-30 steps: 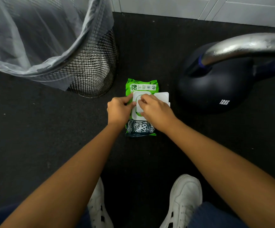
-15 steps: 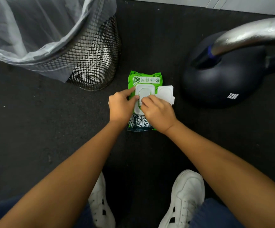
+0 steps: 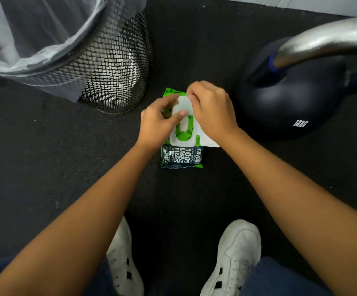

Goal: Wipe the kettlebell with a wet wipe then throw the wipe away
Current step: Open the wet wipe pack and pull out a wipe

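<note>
A green and dark wet wipe pack lies flat on the black floor with its white lid flipped open to the right. My left hand grips the pack's left side, thumb pressing on the white frame beside the opening. My right hand pinches a white wet wipe, drawn up over the pack's far end. More white wipe shows in the opening. To the right stands the black kettlebell, its steel handle arching toward the camera.
A black mesh waste bin with a clear plastic liner stands at the left, just beyond the pack. Two white shoes are planted on the floor below my arms. A white wall base runs along the top.
My right hand has lifted from the pack's opening toward its far end, drawing a white wipe out. My left hand stays on the pack's left side.
</note>
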A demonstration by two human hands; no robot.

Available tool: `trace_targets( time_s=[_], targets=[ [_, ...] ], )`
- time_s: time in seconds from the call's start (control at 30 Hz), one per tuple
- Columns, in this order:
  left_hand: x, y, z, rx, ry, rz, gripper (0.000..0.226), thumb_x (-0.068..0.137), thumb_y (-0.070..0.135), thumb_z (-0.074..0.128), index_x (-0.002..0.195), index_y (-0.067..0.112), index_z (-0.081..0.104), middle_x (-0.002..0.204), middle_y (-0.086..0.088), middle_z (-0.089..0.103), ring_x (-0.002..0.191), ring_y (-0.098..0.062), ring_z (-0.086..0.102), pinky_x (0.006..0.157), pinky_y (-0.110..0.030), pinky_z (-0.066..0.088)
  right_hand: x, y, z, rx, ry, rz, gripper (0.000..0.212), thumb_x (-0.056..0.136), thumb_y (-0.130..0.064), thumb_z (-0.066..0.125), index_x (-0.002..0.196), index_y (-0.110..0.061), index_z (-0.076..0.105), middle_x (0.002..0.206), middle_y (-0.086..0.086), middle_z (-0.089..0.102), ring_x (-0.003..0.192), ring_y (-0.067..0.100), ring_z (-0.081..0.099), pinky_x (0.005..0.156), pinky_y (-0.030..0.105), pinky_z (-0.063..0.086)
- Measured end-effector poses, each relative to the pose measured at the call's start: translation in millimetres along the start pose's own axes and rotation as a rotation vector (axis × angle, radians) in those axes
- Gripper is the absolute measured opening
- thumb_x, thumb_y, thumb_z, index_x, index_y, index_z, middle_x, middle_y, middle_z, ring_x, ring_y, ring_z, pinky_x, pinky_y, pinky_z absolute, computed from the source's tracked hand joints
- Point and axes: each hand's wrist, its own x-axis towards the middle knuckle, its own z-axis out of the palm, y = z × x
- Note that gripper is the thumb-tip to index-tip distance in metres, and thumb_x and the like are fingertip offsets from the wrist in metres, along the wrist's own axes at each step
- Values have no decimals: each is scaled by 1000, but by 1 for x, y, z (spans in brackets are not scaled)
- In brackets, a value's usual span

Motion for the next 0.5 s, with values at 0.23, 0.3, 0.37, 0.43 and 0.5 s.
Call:
trace_targets(
  time_s=[0.23, 0.3, 0.37, 0.43, 0.5],
  targets=[
    [30, -6, -3, -86, -95, -86, 25, 76, 27, 72, 75, 3, 68, 64, -14, 56, 62, -11, 46, 58, -33, 43, -11, -5, 5, 190, 166, -23, 22, 84, -8, 45, 88, -2, 65, 90, 12, 64, 77, 30, 62, 62, 44, 51],
    [33, -7, -3, -94, -87, -109, 22, 78, 23, 74, 75, 2, 69, 64, -10, 55, 61, -11, 44, 58, -31, 41, -24, -3, 10, 199, 111, -53, 16, 85, -5, 50, 87, -3, 65, 86, 11, 62, 76, 26, 60, 61, 41, 52],
    [34, -8, 0, -78, -56, -120, 22, 77, 24, 74, 76, 2, 70, 67, -19, 61, 62, -11, 47, 60, -37, 48, -31, 1, 18, 150, -45, -36, 15, 84, -10, 56, 94, -5, 66, 90, 9, 61, 84, 26, 59, 65, 40, 53],
    [35, -9, 1, -89, -39, -129, 20, 76, 24, 75, 77, 5, 72, 72, -22, 64, 64, -12, 50, 66, -42, 53, -34, 4, 27, 39, -204, 5, 21, 84, -15, 60, 103, -7, 65, 99, 9, 58, 97, 27, 55, 68, 44, 53],
    [35, -10, 1, -103, -41, -135, 17, 76, 22, 76, 78, 5, 73, 75, -24, 65, 65, -13, 51, 69, -44, 53, -33, 3, 32, -12, -243, 24, 25, 85, -16, 62, 108, -7, 63, 104, 9, 55, 104, 27, 51, 68, 44, 53]
  ],
)
